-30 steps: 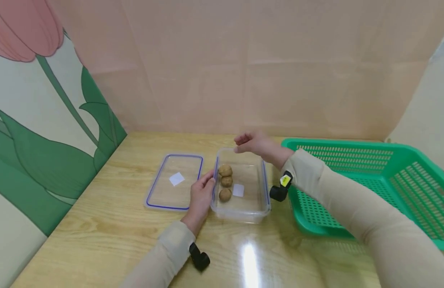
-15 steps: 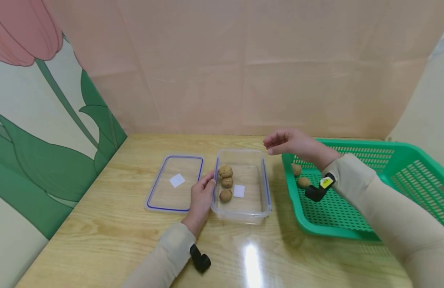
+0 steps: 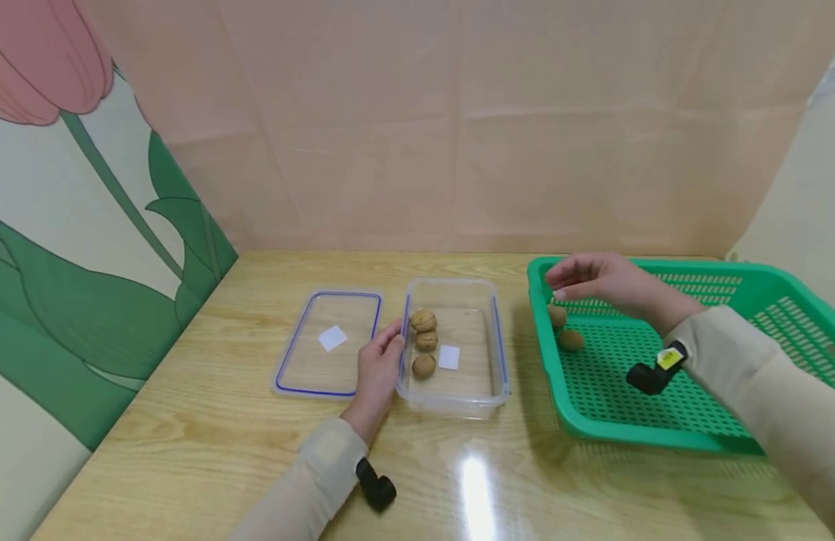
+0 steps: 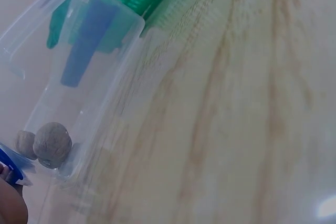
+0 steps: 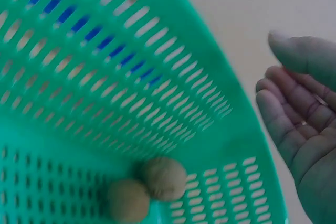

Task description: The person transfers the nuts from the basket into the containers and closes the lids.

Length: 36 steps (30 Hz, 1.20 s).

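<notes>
My left hand (image 3: 379, 368) holds the left side of a clear plastic food container (image 3: 481, 387), thumb at the rim; in the left wrist view just part of the hand (image 4: 11, 203) shows. Three walnuts (image 3: 424, 367) lie along that side of the container, beside a white paper square (image 3: 449, 358). Over the back left corner of a green plastic basket (image 3: 571, 421) hovers my right hand (image 3: 609, 285), its fingers loosely bent. The right wrist view shows nothing in that hand's palm (image 5: 310, 129). Below it, two walnuts (image 5: 164, 178) sit close together in the basket's corner.
A clear lid (image 3: 302, 381) with a blue seal lies flat left of the container, a white square on it. A peach cloth backdrop (image 3: 356, 150) rises behind the wooden table (image 3: 207, 428). A tulip-painted panel (image 3: 65, 248) stands on the left.
My right hand has moved right, from above the container's back edge to over the basket, uncovering two walnuts there. The left hand and container have stayed put.
</notes>
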### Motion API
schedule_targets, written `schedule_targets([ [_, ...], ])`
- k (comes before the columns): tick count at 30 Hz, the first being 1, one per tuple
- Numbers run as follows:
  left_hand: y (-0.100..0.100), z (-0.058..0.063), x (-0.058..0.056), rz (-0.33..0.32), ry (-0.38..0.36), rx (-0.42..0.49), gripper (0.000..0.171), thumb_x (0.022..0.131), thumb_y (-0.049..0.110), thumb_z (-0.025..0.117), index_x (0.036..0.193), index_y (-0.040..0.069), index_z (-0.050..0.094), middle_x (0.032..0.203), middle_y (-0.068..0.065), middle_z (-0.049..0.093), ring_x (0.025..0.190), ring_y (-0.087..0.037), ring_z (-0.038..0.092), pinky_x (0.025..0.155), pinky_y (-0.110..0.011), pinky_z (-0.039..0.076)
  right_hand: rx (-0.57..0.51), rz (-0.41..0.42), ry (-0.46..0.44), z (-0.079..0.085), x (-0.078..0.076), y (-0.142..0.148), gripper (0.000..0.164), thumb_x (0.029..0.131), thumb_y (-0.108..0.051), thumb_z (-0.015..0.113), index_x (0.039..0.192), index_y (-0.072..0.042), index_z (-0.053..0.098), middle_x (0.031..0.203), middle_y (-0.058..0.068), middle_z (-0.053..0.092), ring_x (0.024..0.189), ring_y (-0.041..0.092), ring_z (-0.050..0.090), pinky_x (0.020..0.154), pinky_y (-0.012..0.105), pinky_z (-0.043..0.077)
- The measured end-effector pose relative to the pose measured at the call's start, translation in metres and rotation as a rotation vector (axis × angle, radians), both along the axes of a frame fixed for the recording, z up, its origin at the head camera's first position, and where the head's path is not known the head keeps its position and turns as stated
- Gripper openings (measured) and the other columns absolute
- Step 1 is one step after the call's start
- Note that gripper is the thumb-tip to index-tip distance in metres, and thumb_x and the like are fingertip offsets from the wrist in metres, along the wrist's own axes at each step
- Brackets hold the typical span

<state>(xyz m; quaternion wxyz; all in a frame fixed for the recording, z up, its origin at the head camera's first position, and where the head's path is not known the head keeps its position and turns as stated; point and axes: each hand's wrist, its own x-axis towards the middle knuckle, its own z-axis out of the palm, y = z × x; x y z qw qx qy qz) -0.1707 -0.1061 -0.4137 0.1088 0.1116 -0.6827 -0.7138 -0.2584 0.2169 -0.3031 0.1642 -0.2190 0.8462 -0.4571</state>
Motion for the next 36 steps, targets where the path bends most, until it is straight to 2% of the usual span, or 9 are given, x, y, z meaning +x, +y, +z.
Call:
schedule_targets([
  [7, 0.001, 0.001, 0.001, 0.008, 0.012, 0.007, 0.032, 0.090, 0.007, 0.052, 0.120, 0.003, 0.061, 0.123, -0.013, 0.060, 0.116, -0.023, 0.053, 0.098, -0.034, 0.044, -0.005, 0.017, 0.004, -0.019, 0.002, 0.015, 0.042, 0.081, -0.014, 0.070, 0.115, 0.007, 0.055, 0.101, -0.008, 0.066, 0.097, 0.007, 0.061, 0.080, 0.021, 0.052],
  [10, 0.001, 0.000, 0.001, 0.008, 0.009, 0.005, 0.032, 0.090, 0.008, 0.052, 0.120, 0.003, 0.061, 0.123, -0.013, 0.060, 0.116, -0.023, 0.053, 0.098, -0.034, 0.044, 0.004, 0.025, -0.016, -0.028, 0.001, 0.019, 0.043, 0.080, -0.011, 0.071, 0.114, 0.009, 0.055, 0.102, -0.004, 0.066, 0.096, 0.007, 0.060, 0.079, 0.021, 0.051],
  [13, 0.001, -0.001, 0.001, 0.007, 0.005, 0.001, 0.032, 0.090, 0.008, 0.051, 0.120, 0.004, 0.061, 0.124, -0.013, 0.060, 0.117, -0.023, 0.052, 0.099, -0.034, 0.043, 0.027, 0.031, -0.035, -0.037, -0.001, 0.024, 0.041, 0.080, -0.009, 0.070, 0.114, 0.009, 0.055, 0.108, 0.010, 0.065, 0.097, 0.008, 0.060, 0.079, 0.022, 0.052],
  [16, 0.000, -0.001, 0.001, 0.003, 0.023, -0.004, 0.031, 0.090, 0.010, 0.052, 0.119, 0.004, 0.061, 0.123, -0.013, 0.060, 0.117, -0.024, 0.053, 0.100, -0.036, 0.043, 0.073, 0.043, -0.044, -0.045, -0.003, 0.029, 0.040, 0.080, -0.010, 0.069, 0.114, 0.007, 0.056, 0.115, 0.020, 0.060, 0.102, 0.017, 0.059, 0.079, 0.024, 0.052],
  [20, 0.001, 0.000, 0.003, 0.003, 0.063, -0.018, 0.030, 0.090, 0.011, 0.053, 0.118, 0.003, 0.062, 0.121, -0.013, 0.061, 0.115, -0.024, 0.054, 0.098, -0.034, 0.044, 0.135, 0.057, -0.055, -0.055, -0.004, 0.035, 0.042, 0.079, -0.014, 0.071, 0.114, 0.005, 0.057, 0.120, 0.024, 0.057, 0.109, 0.033, 0.056, 0.082, 0.029, 0.052],
  [22, 0.001, 0.001, 0.003, 0.004, 0.053, -0.010, 0.031, 0.090, 0.010, 0.053, 0.118, 0.003, 0.062, 0.121, -0.013, 0.061, 0.116, -0.023, 0.054, 0.098, -0.034, 0.044, 0.148, 0.059, -0.059, -0.059, -0.004, 0.037, 0.043, 0.078, -0.017, 0.073, 0.113, 0.004, 0.058, 0.121, 0.023, 0.056, 0.111, 0.037, 0.055, 0.082, 0.030, 0.053],
  [27, 0.000, 0.000, -0.001, -0.002, 0.001, 0.006, 0.031, 0.090, 0.008, 0.052, 0.120, 0.004, 0.061, 0.125, -0.012, 0.059, 0.118, -0.023, 0.051, 0.100, -0.035, 0.042, 0.137, 0.067, -0.043, -0.067, -0.005, 0.038, 0.042, 0.077, -0.017, 0.073, 0.112, 0.003, 0.060, 0.120, 0.024, 0.057, 0.109, 0.037, 0.056, 0.080, 0.027, 0.053],
  [30, 0.000, 0.000, -0.001, -0.006, 0.000, 0.004, 0.031, 0.091, 0.008, 0.051, 0.121, 0.004, 0.060, 0.125, -0.013, 0.058, 0.118, -0.023, 0.051, 0.100, -0.035, 0.042, 0.146, 0.073, -0.031, -0.070, -0.006, 0.039, 0.042, 0.077, -0.017, 0.073, 0.112, 0.003, 0.060, 0.118, 0.023, 0.058, 0.108, 0.035, 0.057, 0.079, 0.025, 0.053],
  [36, 0.000, 0.001, 0.000, -0.002, -0.016, 0.015, 0.031, 0.091, 0.008, 0.051, 0.120, 0.005, 0.060, 0.124, -0.012, 0.059, 0.117, -0.023, 0.052, 0.099, -0.034, 0.043, 0.152, 0.061, -0.092, -0.077, -0.006, 0.041, 0.046, 0.075, -0.018, 0.075, 0.114, 0.003, 0.060, 0.117, 0.021, 0.059, 0.100, 0.020, 0.058, 0.076, 0.027, 0.052],
])
